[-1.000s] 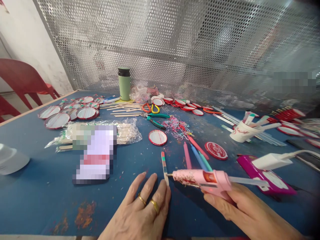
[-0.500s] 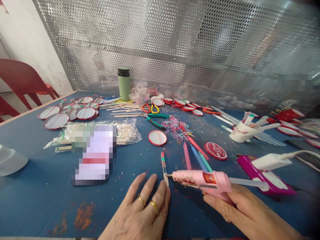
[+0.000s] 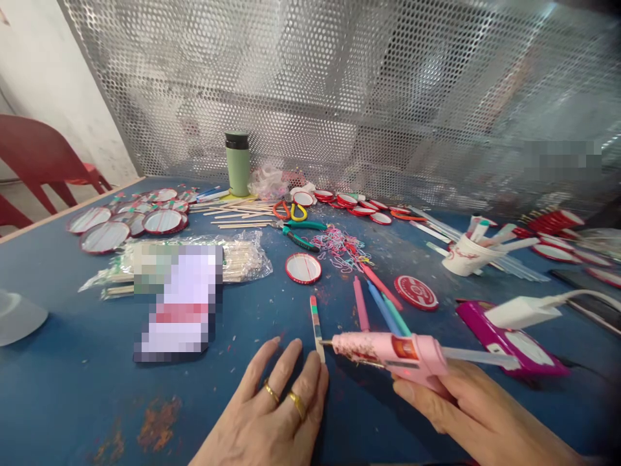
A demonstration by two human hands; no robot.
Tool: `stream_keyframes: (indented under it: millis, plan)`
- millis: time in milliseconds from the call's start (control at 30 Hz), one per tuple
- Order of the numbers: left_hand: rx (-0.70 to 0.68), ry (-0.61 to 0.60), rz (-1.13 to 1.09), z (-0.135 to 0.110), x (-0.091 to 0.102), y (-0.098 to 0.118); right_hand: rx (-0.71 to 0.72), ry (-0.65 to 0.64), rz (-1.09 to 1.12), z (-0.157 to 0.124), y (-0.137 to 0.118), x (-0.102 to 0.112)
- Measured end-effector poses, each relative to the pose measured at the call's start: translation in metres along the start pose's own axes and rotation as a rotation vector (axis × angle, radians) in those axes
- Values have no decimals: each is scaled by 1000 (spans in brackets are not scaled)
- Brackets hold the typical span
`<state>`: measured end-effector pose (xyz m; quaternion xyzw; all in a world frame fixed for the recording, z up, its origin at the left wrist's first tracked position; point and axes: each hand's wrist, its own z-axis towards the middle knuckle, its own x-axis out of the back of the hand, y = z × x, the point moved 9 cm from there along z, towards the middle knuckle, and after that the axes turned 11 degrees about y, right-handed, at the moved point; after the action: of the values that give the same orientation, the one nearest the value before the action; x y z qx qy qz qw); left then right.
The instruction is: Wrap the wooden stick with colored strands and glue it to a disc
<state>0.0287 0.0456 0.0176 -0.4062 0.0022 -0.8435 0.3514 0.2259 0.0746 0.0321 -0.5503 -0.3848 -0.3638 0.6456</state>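
My left hand [image 3: 279, 404] lies flat on the blue table, fingers stretched out and slightly apart. Its fingertips rest at the near end of a thin wooden craft stick [image 3: 316, 327], which has red, green and dark coloured bands on its far part. A pink hot glue gun [image 3: 388, 349] is gripped in my right hand [image 3: 466, 401]. The nozzle points left and meets the stick near its plain end; whether it touches cannot be made out. A clear glue stick [image 3: 478, 356] sticks out of the gun's back.
Beyond the stick lie a red-rimmed round lid [image 3: 303, 268], coloured pens [image 3: 381, 307] and teal-handled pliers [image 3: 301, 236]. A phone [image 3: 182, 304] and bagged sticks [image 3: 242, 255] are at left. At right stand a paper cup [image 3: 463, 254] and a magenta device [image 3: 514, 340].
The view has shifted very slightly, moving everything a little to the left. Both hands, the glue gun and the stick keep nearly the same places relative to each other.
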Motion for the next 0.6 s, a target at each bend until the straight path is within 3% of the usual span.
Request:
stream_keyframes:
  millis: [167,333,600]
  plan:
    - [-38,-24,23,0,0,0,33,16,1,1,-10,4]
    - [-29,2,12,1,1,0,23,75,8,0,-4,6]
    - [-12,3,5,-1,-1,1,91,62,10,2,-15,6]
